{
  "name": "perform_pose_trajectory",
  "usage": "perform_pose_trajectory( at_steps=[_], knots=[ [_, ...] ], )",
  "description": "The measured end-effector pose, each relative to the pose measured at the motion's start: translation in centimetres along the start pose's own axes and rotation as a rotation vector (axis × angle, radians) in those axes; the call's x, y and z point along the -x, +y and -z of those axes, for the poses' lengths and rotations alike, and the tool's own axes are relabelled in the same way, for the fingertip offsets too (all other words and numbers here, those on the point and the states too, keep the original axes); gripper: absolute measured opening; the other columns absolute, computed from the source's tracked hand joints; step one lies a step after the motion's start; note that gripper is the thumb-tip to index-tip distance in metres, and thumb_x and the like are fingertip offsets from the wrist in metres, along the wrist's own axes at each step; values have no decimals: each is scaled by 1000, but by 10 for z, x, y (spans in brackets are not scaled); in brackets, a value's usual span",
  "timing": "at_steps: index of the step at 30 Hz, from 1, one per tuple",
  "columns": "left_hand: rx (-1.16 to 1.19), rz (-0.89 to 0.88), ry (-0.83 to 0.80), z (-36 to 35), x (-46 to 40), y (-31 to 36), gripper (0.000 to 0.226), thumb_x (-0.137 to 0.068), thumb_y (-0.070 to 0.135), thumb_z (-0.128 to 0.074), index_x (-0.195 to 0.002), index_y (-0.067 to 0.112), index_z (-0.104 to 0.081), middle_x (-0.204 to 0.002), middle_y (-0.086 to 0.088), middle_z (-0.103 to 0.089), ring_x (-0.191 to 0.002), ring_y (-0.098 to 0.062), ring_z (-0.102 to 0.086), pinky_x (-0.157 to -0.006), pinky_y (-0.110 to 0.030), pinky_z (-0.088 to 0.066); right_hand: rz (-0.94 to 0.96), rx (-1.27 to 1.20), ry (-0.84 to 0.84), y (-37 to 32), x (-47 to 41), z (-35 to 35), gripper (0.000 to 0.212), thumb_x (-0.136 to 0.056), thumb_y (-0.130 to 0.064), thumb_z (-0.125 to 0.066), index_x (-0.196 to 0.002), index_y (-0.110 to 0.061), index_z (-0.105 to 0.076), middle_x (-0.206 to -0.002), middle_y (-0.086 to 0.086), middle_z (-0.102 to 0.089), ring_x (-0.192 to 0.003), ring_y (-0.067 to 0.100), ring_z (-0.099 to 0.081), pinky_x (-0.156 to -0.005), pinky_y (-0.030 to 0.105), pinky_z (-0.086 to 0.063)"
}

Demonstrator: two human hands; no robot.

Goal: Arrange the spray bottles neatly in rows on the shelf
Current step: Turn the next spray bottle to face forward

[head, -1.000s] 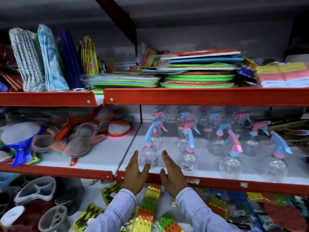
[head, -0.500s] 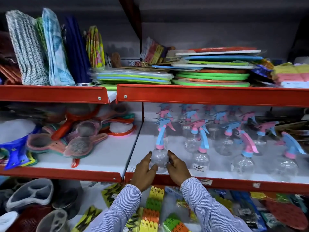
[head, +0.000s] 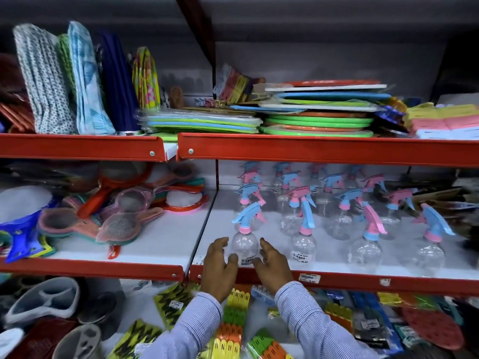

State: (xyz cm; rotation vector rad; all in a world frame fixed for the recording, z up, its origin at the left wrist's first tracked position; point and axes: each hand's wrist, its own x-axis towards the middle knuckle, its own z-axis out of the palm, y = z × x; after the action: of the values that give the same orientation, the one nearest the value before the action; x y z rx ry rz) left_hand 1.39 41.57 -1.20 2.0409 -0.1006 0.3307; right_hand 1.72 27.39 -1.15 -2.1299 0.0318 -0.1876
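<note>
Loosening since before, both hands [head: 245,263] flank the front-left spray bottle [head: 244,246], fingers spread.

A white price sticker [head: 300,257] is stuck on a clear round plastic spray bottle [head: 303,248]; only "35.00" can be read. Other stickers and shelf-edge tags are too blurred.

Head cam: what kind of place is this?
Most likely a household-goods shop: red-edged retail shelving, a price tag on the shelf lip, and many identical spray bottles with price stickers.
</note>
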Motion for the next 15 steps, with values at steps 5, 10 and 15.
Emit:
perform_pose_trajectory(
  at_steps=[5, 10, 15],
  knots=[
    [17, -22, -42, 1, 8, 7, 48, -79, 29, -47, -126, 16, -53, -125, -3, -63, -113, -16, -58, -100, -33, -45, 59, 0, 7, 2, -2, -1, 46, -82, -7, -54, -127, -16, -55, -124, 3, -65, -116, 19, -60, -104, 31, -45],
    [30, -9, -86, 2, 8, 11, 44, -89, 13, -51, -133, 16, -48, -128, -2, -61, -112, -12, -55, -93, -19, -35, 67, -3, 13, 12, -4, -5, 50, -74, -18, -52, -123, -19, -59, -120, 1, -69, -112, 13, -62, -103, 37, -48],
    [8, 14, -123, 2, 9, 11, 50, -92, 16, -49, -141, 17, -39, -141, -5, -53, -128, -20, -50, -96, -18, -31, 52, -12, 12, 10, -2, -3, 51, -76, -20, -53, -126, -16, -57, -126, 4, -66, -116, 15, -61, -105, 37, -47]
  ],
)
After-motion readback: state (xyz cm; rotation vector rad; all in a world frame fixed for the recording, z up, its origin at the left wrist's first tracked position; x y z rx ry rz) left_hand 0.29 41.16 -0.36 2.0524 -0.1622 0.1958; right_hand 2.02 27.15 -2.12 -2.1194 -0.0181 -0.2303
